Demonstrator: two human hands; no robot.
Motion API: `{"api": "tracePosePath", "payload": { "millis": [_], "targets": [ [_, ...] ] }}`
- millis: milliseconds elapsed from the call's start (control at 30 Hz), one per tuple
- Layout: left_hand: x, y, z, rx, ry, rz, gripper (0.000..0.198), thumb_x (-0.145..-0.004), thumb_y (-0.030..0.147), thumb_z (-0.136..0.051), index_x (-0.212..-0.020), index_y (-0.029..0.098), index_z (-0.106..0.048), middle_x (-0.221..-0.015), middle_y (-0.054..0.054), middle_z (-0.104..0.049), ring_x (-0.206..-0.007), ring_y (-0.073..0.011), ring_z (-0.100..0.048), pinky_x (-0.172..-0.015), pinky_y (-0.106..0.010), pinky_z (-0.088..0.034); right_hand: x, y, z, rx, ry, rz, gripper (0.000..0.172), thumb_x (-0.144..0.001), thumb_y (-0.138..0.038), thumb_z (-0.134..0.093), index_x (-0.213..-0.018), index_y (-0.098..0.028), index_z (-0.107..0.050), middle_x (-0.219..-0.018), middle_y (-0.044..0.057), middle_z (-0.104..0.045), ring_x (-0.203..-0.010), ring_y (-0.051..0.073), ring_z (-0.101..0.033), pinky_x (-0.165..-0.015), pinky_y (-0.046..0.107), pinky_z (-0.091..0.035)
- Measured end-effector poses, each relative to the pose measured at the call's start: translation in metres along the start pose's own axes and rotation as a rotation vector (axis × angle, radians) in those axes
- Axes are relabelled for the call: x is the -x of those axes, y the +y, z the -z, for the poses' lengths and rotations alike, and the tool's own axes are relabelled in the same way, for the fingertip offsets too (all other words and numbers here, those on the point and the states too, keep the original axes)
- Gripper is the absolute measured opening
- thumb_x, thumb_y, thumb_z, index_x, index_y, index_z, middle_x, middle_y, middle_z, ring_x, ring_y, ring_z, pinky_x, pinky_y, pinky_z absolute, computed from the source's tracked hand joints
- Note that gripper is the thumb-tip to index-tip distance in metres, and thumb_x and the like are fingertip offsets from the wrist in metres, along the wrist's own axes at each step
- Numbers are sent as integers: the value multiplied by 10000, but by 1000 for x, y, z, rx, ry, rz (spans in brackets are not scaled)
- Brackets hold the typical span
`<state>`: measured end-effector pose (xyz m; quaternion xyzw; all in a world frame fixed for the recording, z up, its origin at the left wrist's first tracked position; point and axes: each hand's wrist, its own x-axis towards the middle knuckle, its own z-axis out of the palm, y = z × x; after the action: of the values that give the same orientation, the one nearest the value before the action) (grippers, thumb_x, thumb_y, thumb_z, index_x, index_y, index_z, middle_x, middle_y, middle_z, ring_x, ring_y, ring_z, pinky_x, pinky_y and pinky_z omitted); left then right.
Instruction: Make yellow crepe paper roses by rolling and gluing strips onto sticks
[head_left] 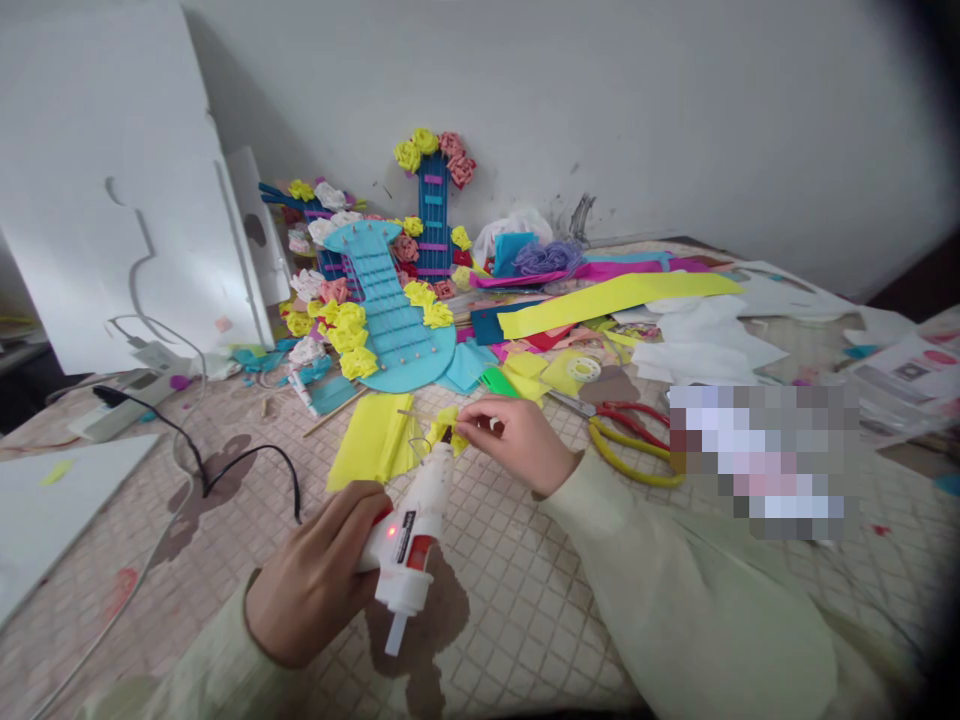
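From where I stood, the table [532, 620] took up most of the view, its grid-patterned top crowded with paper towards the wall. A white board [90, 180] stood at the left with a guitar outline on it. Farther in, a blue guitar [397, 335] leaned, edged with yellow rosettes [347, 325], and a dark guitar [433, 215] stood upright behind it. A long yellow strip [615, 300] crossed the scraps to the right. At the far right lay a printed sheet [911, 370] bearing red marks and a dark square, its words too small to read.

The left hand [322, 570] had its fingers wrapped around the handle of a white glue gun [429, 505], nozzle pointing away. The right hand [517, 440] had thumb and fingers pinched together on a yellow scrap [444, 425], right at the nozzle; I couldn't tell whether the two touched. Scissors [600, 411] lay just beyond the right wrist. On the gun's side was a narrow black label [406, 537] with pale lettering I couldn't make out, and beside it glowed a red light [391, 531]
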<state>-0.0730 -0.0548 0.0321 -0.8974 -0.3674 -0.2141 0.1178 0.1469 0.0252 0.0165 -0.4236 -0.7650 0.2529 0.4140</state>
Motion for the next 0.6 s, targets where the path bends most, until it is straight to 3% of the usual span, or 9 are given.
{"api": "tracePosePath", "payload": {
  "millis": [600],
  "targets": [
    [0, 0, -4, 19, -78, 1, 144, -784, 128, -414, -917, 125, -468, -833, -91, -568, -754, -188, -585, -655, -281, -502, 0, 1, -1, 26, -20, -5, 80, -759, -176, -567, -733, -167, -643, -747, 22, -663, -628, 110, -557, -561, 221, -418]
  ]
}}
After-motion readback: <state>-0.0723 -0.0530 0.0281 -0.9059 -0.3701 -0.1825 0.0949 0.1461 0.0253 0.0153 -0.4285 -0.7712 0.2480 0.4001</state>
